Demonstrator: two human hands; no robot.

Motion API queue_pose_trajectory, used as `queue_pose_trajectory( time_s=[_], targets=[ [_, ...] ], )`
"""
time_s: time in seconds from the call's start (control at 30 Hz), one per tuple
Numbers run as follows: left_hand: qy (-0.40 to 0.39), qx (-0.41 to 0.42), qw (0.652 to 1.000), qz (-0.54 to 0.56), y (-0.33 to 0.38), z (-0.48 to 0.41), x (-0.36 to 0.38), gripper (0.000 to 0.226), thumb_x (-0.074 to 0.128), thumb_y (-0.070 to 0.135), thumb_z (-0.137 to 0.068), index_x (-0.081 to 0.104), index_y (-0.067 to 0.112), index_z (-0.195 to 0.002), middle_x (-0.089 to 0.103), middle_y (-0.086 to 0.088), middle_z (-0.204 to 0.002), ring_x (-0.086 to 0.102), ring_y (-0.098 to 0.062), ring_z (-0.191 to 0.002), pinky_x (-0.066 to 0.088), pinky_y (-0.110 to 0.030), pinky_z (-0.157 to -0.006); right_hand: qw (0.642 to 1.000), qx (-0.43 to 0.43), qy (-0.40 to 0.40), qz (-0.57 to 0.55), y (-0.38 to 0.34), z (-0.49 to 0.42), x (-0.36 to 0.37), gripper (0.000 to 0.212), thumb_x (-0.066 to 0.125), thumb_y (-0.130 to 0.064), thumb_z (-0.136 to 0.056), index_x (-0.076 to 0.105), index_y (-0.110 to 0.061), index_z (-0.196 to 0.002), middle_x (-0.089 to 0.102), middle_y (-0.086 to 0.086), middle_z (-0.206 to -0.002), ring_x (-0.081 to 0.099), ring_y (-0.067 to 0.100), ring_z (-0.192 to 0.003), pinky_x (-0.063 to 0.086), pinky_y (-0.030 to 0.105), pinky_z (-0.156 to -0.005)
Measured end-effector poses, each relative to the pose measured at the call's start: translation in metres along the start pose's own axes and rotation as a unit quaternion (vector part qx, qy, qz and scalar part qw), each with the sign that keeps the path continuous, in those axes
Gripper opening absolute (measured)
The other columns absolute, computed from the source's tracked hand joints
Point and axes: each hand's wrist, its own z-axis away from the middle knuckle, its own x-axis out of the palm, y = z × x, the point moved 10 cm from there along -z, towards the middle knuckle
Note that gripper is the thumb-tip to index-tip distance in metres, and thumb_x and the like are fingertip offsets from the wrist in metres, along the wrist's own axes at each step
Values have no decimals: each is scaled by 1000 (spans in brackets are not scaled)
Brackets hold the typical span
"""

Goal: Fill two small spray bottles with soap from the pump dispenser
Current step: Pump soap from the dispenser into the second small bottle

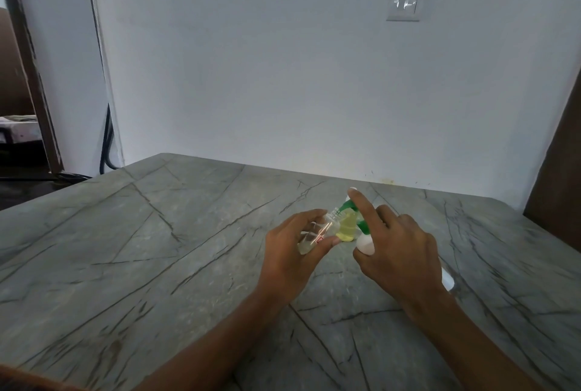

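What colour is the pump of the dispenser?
Green. The head view shows the pump under the right hand.

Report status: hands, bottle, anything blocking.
Left hand grips clear bottle, tilted, neck at green nozzle. Right hand holds dispenser, forefinger on pump. Second bottle, yellow liquid, between hands. Nothing blocking.

A home room, likely: veined grey table [157, 233] against a painted wall [251, 60] with light switches [403, 3] (doorway [19, 92] at left).

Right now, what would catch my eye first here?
Two hands meet over the grey table: the left hand grips a small clear bottle, tilted with its open neck at the green spout of the pump dispenser, which the right hand holds. Between them stands a second bottle with yellowish liquid.
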Motion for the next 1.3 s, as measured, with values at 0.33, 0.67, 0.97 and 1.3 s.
queue_pose_trajectory(
  time_s=[0.33,0.67,0.97,1.3],
  targets=[
    [-1,1,1000,5,2,0,-1,45,73,43,-74,63,24,-114,67,13,-103,64,-1,-88,52,-11,-75,1000,2,2,-11,-1,-2,1,104,92,-38,-46,43,-23,-136,67,7,-86,58,23,-61,44,27,-48],
    [-22,23,1000,-4,6,2,5,45,76,37,-75,64,20,-115,64,17,-103,62,2,-90,50,-8,-74,999,8,3,-36,4,-3,6,96,93,-36,-43,46,-23,-125,68,7,-85,58,23,-59,48,30,-48],
    [-3,10,1000,4,5,1,0,44,72,44,-75,62,26,-114,63,19,-101,63,2,-90,50,-9,-75,1000,10,-5,-17,2,0,1,100,89,-37,-50,44,-24,-139,65,5,-86,54,20,-61,37,23,-48],
    [2,5,1000,12,4,0,-2,43,72,44,-74,62,26,-112,67,14,-101,64,1,-89,53,-13,-75,1000,1,-3,-2,0,0,-2,104,89,-39,-50,42,-24,-141,67,3,-86,58,21,-61,34,21,-49]
  ],
)
